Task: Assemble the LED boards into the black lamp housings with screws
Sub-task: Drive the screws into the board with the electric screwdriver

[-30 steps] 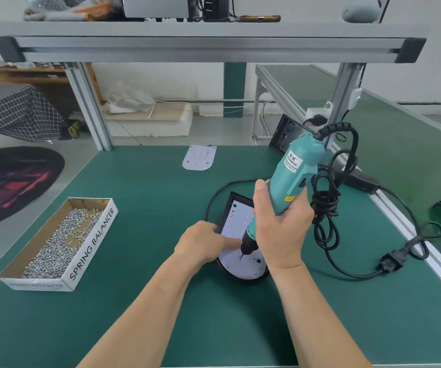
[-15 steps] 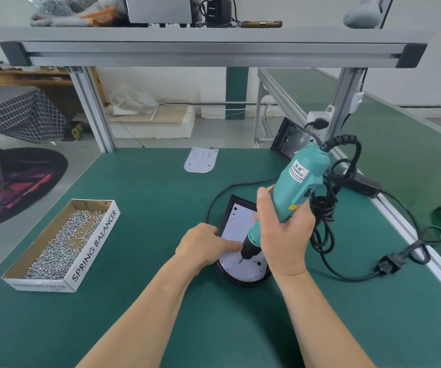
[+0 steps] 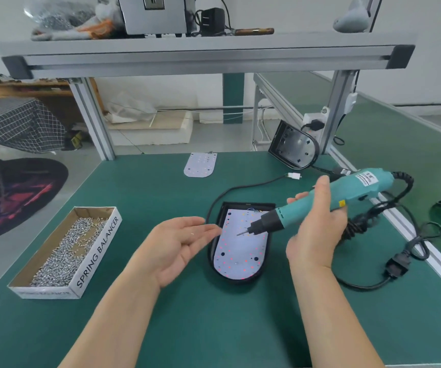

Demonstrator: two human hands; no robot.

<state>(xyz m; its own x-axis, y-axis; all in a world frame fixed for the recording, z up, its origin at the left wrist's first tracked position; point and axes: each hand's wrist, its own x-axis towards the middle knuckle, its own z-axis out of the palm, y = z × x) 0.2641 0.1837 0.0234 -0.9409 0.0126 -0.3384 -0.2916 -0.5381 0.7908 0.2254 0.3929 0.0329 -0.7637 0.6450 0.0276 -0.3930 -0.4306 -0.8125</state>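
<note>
A black lamp housing (image 3: 213, 264) lies on the green mat with a white LED board (image 3: 236, 254) seated in it. My right hand (image 3: 316, 229) grips a teal electric screwdriver (image 3: 330, 199), tilted nearly level, its bit hanging just above the board's upper part. My left hand (image 3: 179, 244) is palm up and open at the housing's left edge, with a tiny screw (image 3: 192, 234) lying on it. A second LED board (image 3: 200, 164) lies loose at the back of the mat. Another black housing (image 3: 293, 147) leans against the frame post at back right.
A cardboard box (image 3: 98, 254) of several screws stands to the left. The screwdriver's black cord (image 3: 413, 240) and plug lie coiled on the right near the table's metal edge. An aluminium shelf frame (image 3: 203, 58) spans overhead. The housing's cable with a white connector (image 3: 293, 176) runs behind.
My right hand lifted the screwdriver off the board and tilted it toward level. My left hand left the board and turned palm up, open.
</note>
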